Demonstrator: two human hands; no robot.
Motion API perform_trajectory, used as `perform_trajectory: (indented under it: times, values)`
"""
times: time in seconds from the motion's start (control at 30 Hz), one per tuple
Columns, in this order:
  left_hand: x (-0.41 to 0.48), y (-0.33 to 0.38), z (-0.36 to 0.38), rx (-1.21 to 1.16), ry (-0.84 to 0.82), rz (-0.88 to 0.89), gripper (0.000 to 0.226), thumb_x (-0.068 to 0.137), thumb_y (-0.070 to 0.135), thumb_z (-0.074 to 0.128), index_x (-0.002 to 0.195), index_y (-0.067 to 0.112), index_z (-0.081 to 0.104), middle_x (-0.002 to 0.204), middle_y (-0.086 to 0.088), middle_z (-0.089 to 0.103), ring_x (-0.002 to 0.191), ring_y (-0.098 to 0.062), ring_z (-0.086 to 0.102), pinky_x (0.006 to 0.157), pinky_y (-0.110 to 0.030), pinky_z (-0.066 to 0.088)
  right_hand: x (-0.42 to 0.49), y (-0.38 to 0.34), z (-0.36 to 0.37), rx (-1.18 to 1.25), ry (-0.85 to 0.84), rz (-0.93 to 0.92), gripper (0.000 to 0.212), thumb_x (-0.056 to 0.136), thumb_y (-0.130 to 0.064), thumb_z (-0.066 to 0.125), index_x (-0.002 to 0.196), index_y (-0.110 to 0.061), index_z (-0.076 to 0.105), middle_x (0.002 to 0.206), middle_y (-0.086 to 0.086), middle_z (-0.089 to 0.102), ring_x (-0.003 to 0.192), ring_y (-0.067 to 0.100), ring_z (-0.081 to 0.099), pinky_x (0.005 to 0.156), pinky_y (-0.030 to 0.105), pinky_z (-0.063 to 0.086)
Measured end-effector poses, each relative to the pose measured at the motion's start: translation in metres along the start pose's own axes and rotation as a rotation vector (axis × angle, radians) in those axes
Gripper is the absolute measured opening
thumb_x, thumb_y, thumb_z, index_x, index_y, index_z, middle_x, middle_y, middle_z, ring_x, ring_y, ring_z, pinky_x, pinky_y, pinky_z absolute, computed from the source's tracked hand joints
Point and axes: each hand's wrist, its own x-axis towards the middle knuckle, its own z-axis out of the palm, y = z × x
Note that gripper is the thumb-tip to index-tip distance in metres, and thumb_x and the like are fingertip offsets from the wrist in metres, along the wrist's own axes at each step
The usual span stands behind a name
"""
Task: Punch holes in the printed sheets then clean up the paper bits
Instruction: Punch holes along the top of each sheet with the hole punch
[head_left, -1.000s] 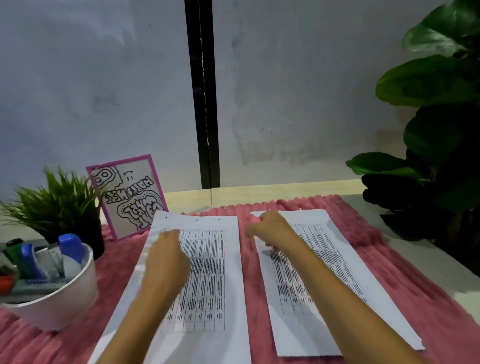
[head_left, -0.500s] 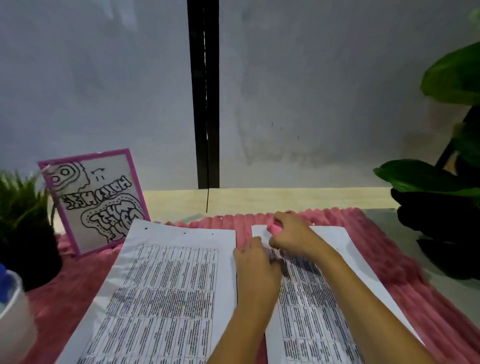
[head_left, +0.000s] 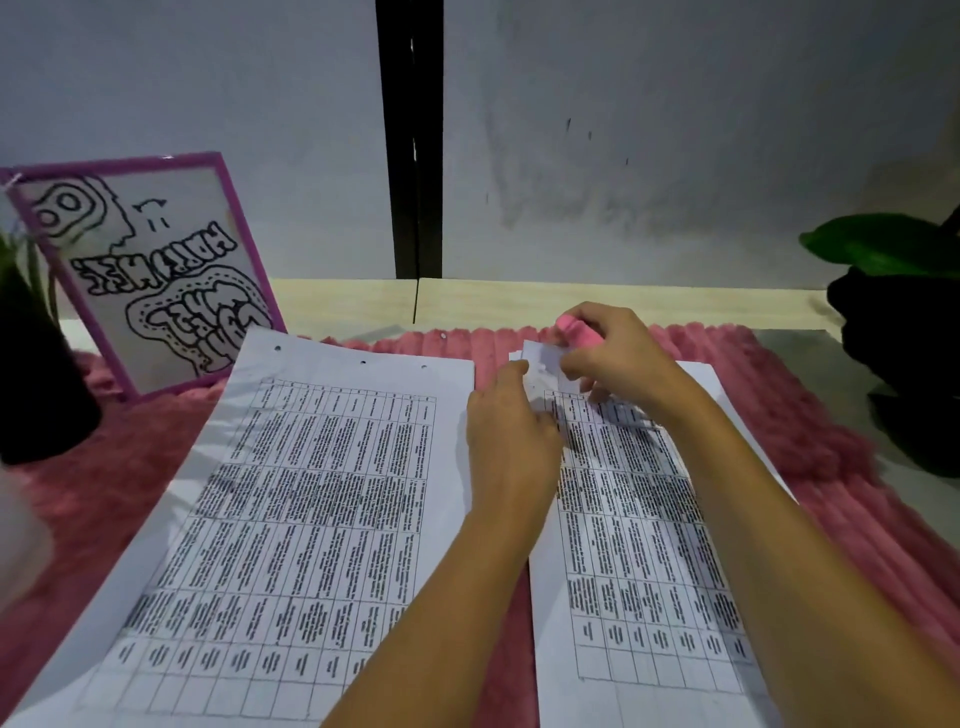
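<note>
Not much readable here, honestly. The framed drawing (head_left: 156, 270) with the purple border has two lines of fat black bubble lettering, but the letters look reversed and I can't make out a word for sure. The left sheet (head_left: 311, 519) and the right sheet (head_left: 639, 545) both carry printed tables packed with small black text, header rows and all, but it's too tiny and blurry to read. No brands, numbers or labels that I can spot.
</note>
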Motion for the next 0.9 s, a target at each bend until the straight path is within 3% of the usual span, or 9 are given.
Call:
perform_trajectory:
  times: [0.13, 0.27, 0.43, 0.6, 0.8, 0.9]
  values:
    - [0.002, -0.002, 0.001, -0.039, 0.018, 0.024, 0.050, 0.091, 0.009, 0.059, 0.138, 0.021, 0.044, 0.126, 0.001, 0.057, 0.114, -0.017, 0.053, 0.092, -0.031, 0.047, -0.001, 0.001, -0.003, 0.025, 0.000, -0.009, 0.028, 0.078, 0.002, 0.062, 0.101, -0.015, 0.061, 0.089, 0.008, 0.063, 0.060, 0.022, 0.060, 0.051, 0.031, 0.054]
    - [0.007, -0.003, 0.002, -0.093, 0.030, 0.024, 0.037, 0.094, 0.014, 0.056, 0.131, 0.016, 0.053, 0.108, 0.000, 0.064, 0.097, -0.017, 0.061, 0.082, -0.035, 0.052, 0.000, 0.000, -0.005, 0.078, 0.001, -0.008, 0.028, 0.079, 0.004, 0.059, 0.101, -0.014, 0.060, 0.090, 0.012, 0.061, 0.058, 0.021, 0.059, 0.049, 0.030, 0.052]
    - [0.012, -0.003, -0.001, -0.122, 0.081, 0.017, 0.014, 0.097, 0.016, 0.052, 0.105, 0.014, 0.064, 0.095, 0.001, 0.066, 0.084, -0.013, 0.060, 0.072, -0.022, 0.043, -0.002, -0.004, -0.008, 0.220, -0.025, 0.010, 0.031, 0.076, 0.007, 0.055, 0.099, -0.012, 0.061, 0.075, 0.020, 0.060, 0.050, 0.025, 0.056, 0.051, 0.035, 0.049]
    - [0.013, -0.005, 0.002, -0.069, 0.071, 0.038, 0.011, 0.096, 0.018, 0.054, 0.102, 0.015, 0.063, 0.104, 0.000, 0.053, 0.088, -0.012, 0.054, 0.071, -0.018, 0.037, -0.002, -0.008, -0.009, 0.272, -0.055, -0.007, 0.031, 0.074, 0.002, 0.055, 0.103, -0.009, 0.059, 0.076, 0.024, 0.062, 0.057, 0.027, 0.063, 0.049, 0.032, 0.054]
    - [0.013, -0.004, 0.001, -0.079, 0.035, 0.042, 0.018, 0.097, 0.015, 0.051, 0.102, 0.012, 0.068, 0.087, 0.000, 0.068, 0.074, -0.011, 0.056, 0.059, -0.020, 0.038, -0.002, -0.008, -0.011, 0.295, -0.039, 0.006, 0.036, 0.069, -0.010, 0.058, 0.104, -0.008, 0.059, 0.096, 0.028, 0.065, 0.065, 0.031, 0.066, 0.057, 0.043, 0.059]
    - [0.013, -0.001, 0.000, -0.153, 0.053, 0.032, 0.023, 0.096, 0.013, 0.053, 0.113, 0.012, 0.068, 0.094, 0.005, 0.067, 0.083, -0.007, 0.059, 0.061, -0.003, 0.037, -0.001, -0.007, -0.014, 0.279, -0.044, -0.008, 0.027, 0.081, 0.001, 0.060, 0.105, -0.009, 0.060, 0.111, 0.024, 0.063, 0.066, 0.027, 0.066, 0.057, 0.039, 0.060]
